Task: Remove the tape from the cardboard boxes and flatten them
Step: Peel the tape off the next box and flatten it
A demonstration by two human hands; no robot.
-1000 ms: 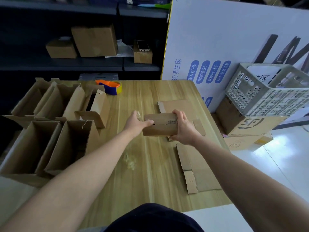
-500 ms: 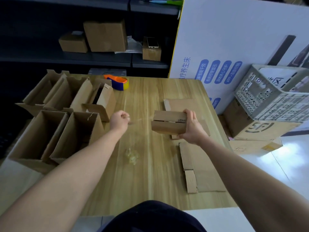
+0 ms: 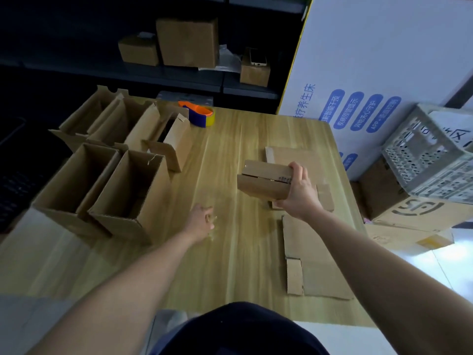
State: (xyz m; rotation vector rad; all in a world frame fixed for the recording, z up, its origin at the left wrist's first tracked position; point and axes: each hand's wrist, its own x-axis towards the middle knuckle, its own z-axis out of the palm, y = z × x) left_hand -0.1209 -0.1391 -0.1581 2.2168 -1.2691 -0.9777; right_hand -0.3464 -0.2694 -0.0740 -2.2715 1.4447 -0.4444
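Head view: closed brown cardboard box [image 3: 263, 185]

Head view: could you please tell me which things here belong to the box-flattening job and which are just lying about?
Job in hand: small box, gripped by the right hand; open boxes on the left; flattened cardboard.

Lying about: tape dispenser; plastic crate; shelf boxes; phone on one of them.
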